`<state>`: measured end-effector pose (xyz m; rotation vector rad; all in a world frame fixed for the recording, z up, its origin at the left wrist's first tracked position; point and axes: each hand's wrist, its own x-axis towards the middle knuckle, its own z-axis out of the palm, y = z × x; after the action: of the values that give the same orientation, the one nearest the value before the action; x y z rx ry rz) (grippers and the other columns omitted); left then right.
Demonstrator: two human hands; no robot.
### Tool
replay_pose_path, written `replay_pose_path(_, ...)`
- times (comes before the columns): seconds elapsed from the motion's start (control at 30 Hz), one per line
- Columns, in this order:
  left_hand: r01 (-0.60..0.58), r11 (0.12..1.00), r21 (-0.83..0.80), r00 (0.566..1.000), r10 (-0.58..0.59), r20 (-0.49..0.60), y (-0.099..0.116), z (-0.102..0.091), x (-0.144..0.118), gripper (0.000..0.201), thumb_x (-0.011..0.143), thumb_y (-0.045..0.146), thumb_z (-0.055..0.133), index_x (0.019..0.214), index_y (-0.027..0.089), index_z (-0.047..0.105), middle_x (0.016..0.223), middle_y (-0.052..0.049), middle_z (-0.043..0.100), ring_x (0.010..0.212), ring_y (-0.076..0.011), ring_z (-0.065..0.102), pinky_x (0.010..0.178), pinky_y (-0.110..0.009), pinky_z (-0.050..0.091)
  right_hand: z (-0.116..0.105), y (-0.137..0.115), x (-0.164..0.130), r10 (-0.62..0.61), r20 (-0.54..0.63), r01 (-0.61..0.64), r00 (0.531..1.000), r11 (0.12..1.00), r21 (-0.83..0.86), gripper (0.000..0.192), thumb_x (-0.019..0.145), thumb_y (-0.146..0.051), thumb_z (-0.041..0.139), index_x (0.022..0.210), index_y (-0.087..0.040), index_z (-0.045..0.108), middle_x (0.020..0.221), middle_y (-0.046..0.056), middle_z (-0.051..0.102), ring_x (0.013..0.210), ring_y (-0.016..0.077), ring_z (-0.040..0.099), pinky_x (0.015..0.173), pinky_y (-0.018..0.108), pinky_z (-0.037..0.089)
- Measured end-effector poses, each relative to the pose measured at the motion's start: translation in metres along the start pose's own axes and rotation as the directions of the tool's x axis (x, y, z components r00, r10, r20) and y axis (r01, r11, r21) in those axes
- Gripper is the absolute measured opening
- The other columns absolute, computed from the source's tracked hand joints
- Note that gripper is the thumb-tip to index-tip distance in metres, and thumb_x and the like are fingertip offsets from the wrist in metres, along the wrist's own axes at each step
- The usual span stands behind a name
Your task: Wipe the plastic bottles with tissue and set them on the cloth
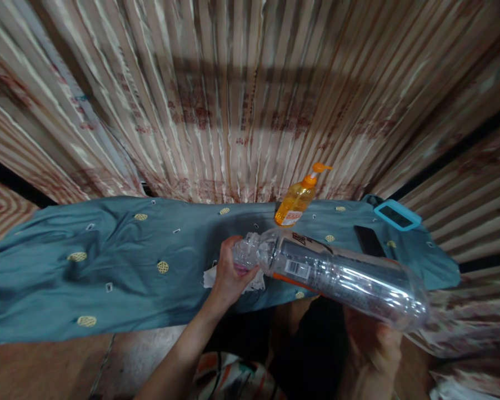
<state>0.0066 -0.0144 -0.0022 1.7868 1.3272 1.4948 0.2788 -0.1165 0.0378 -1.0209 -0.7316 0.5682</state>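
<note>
My left hand [229, 271] is closed around a small clear plastic container [245, 248] with a bit of pink at its lower side. A large clear plastic bottle [341, 272], with a barcode label, lies tilted nearly level in the air, its neck pointing left at that container. Whether the two mouths touch I cannot tell. Under the bottle's base, my right hand [379, 339] grips it from below, fingers partly hidden and blurred. Below my left hand, a crumpled white tissue [255, 282] rests on the teal cloth [125, 266].
Behind the large bottle stands a pump bottle [295, 201] of yellow liquid with an orange top. To the right lie a dark phone [368, 241] and a blue-framed device [397, 215]. Pleated curtains [233, 100] enclose the back and sides.
</note>
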Motion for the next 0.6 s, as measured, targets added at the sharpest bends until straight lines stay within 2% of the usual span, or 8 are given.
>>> replay_pose_path(0.17, 0.011, 1.0, 0.009, 1.0, -0.011, -0.001, 0.002, 0.0, 0.001, 0.071, 0.079, 0.035, 0.091, 0.139, 0.025, 0.055, 0.133, -0.009, 0.067, 0.126, -0.0315, 0.07, 0.111, -0.05, 0.058, 0.005, 0.0, 0.004, 0.078, -0.033, -0.075, 0.996, 0.993, 0.095, 0.101, 0.053, -0.055, 0.093, 0.148, -0.039, 0.065, 0.171, 0.007, 0.052, 0.152, 0.0369, 0.055, 0.104, 0.053, 0.061)
replay_pose_path(0.3, 0.027, 1.0, 0.013, 1.0, -0.027, -0.002, 0.003, 0.0, 0.001, 0.07, 0.078, 0.034, 0.091, 0.138, 0.026, 0.055, 0.132, -0.009, 0.067, 0.127, -0.0311, 0.07, 0.111, -0.05, 0.058, 0.008, 0.001, 0.008, 0.102, -0.03, -0.097, 0.994, 0.986, 0.139, 0.107, 0.047, -0.049, 0.095, 0.15, -0.04, 0.064, 0.177, 0.005, 0.045, 0.161, 0.0362, 0.045, 0.101, 0.047, 0.062)
replay_pose_path(0.47, 0.023, 1.0, 0.017, 1.0, -0.023, 0.004, 0.004, -0.001, 0.002, 0.068, 0.078, 0.032, 0.09, 0.137, 0.026, 0.055, 0.131, -0.008, 0.067, 0.125, -0.0305, 0.07, 0.111, -0.049, 0.058, 0.004, 0.006, 0.011, 0.144, -0.066, -0.132, 0.987, 0.978, 0.163, 0.106, 0.043, -0.044, 0.097, 0.145, -0.042, 0.067, 0.179, 0.006, 0.04, 0.151, 0.0394, 0.054, 0.084, 0.043, 0.065)
replay_pose_path(0.6, 0.02, 0.999, 0.026, 1.0, -0.02, 0.006, 0.004, -0.002, 0.003, 0.069, 0.078, 0.033, 0.089, 0.138, 0.025, 0.055, 0.132, -0.009, 0.067, 0.125, -0.0305, 0.07, 0.11, -0.049, 0.058, 0.009, 0.004, 0.012, 0.135, -0.05, -0.124, 0.99, 0.976, 0.178, 0.101, 0.044, -0.047, 0.097, 0.141, -0.04, 0.07, 0.177, 0.006, 0.044, 0.152, 0.0382, 0.054, 0.086, 0.044, 0.066)
